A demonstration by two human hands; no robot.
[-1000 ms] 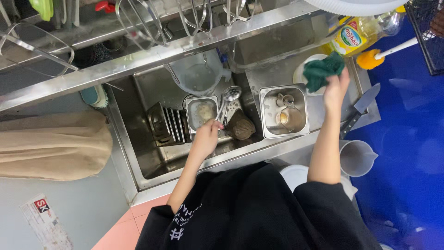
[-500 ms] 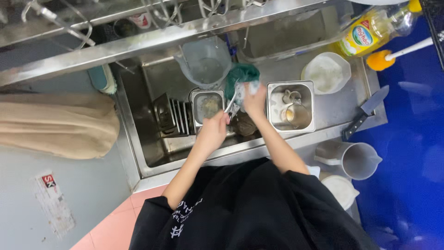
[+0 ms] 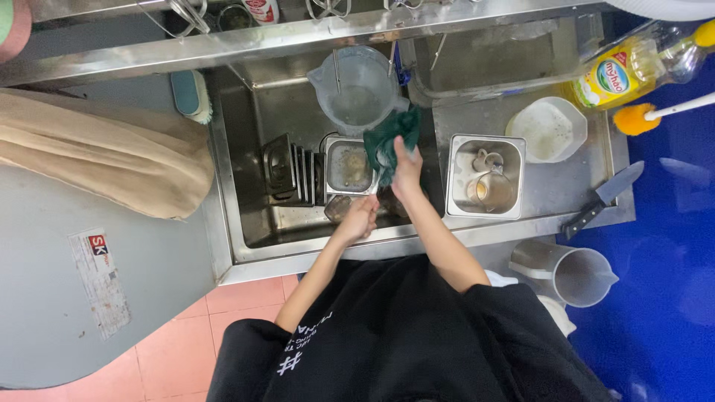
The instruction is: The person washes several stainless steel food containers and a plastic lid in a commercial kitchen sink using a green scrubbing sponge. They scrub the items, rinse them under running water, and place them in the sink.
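My right hand (image 3: 406, 170) grips a dark green scrubbing cloth (image 3: 389, 141) over the steel sink (image 3: 238, 186), just right of a small square steel container (image 3: 348, 165). My left hand (image 3: 360, 218) is lower in the sink, closed around a small utensil whose shape is mostly hidden by my fingers and by a dark round item (image 3: 337, 208) beside it. A stack of dark rectangular lids (image 3: 289, 170) stands on edge at the sink's left.
A clear measuring jug (image 3: 356, 89) sits at the sink's back. On the right drainboard: a square steel pan with cups (image 3: 485, 177), a white bowl (image 3: 547, 129), a knife (image 3: 602, 198), a yellow soap bottle (image 3: 625, 67), an orange brush (image 3: 640, 117). A grey jug (image 3: 572, 272) stands lower right. A beige cloth (image 3: 97, 160) lies left.
My right hand carried the green cloth from the drainboard at the right into the sink above the utensil. My left hand stayed low in the sink, still closed.
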